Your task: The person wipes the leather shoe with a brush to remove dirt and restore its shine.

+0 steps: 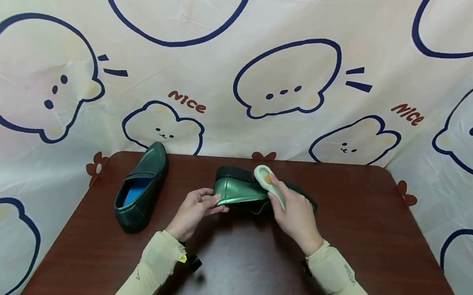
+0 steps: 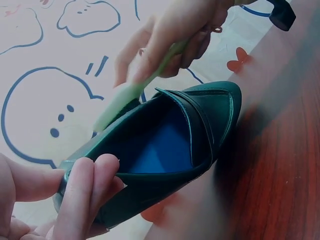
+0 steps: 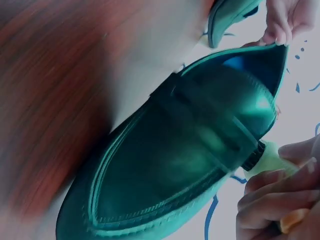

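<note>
Near the table's far edge, a shiny dark green loafer (image 1: 238,191) is held tilted on its side. My left hand (image 1: 195,209) pinches the rim at its heel between thumb and fingers. In the left wrist view the opening of the loafer (image 2: 197,112) shows a blue insole (image 2: 162,150). My right hand (image 1: 297,217) grips a pale green shoe brush (image 1: 265,175) with its head against the loafer's side. Dark bristles (image 3: 254,156) touch the upper in the right wrist view. The toe is partly hidden behind my right hand in the head view.
The matching green loafer (image 1: 154,167) stands upright at the far left of the brown table (image 1: 365,238), toe pointing away. Behind the table and along both sides hangs a pale cloth (image 1: 222,78) with blue cartoon outlines.
</note>
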The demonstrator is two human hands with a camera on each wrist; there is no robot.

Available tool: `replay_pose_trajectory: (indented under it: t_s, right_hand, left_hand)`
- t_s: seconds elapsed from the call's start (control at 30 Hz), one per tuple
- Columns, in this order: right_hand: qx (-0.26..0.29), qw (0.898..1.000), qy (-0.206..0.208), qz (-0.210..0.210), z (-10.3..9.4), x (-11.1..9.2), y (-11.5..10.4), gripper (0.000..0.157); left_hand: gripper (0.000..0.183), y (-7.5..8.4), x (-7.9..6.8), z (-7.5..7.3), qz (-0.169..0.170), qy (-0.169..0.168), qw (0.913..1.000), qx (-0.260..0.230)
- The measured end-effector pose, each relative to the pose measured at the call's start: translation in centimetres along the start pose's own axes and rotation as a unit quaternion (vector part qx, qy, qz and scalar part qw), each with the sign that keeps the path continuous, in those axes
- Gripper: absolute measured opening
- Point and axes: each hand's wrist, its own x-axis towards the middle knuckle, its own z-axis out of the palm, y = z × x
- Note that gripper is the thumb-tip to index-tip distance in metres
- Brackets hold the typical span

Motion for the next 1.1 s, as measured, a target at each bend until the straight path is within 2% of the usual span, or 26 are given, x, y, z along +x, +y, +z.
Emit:
replay_pose_trajectory:
  t_s: [0.13,0.43,0.63,0.87,1.1]
  right_hand:
    - [0.015,1.0,-0.006,0.003,-0.5,0.0,0.0,0.049]
    - [0.04,0.997,-0.031,-0.06,1.1,1.4,-4.8,0.049]
    - [0.024,0.995,-0.046,-0.086,2.2,2.0,-6.3,0.051]
    - [0.009,0.996,-0.048,-0.07,2.3,1.8,-5.6,0.05]
    - [0.023,0.998,-0.052,-0.032,1.9,0.9,-3.1,0.048]
  left_hand:
    - [0.034,0.1,0.1,0.1,0.0,0.001,1.0,-0.001]
    - [0.034,0.3,0.1,0.4,0.001,0.001,0.9999,0.01]
    - [0.032,0.2,0.0,0.4,0.001,0.007,0.9999,0.008]
    - [0.03,0.0,-0.1,0.3,-0.005,0.017,0.9998,0.012]
    - [0.031,-0.5,-0.1,-0.1,-0.013,0.021,0.9997,0.004]
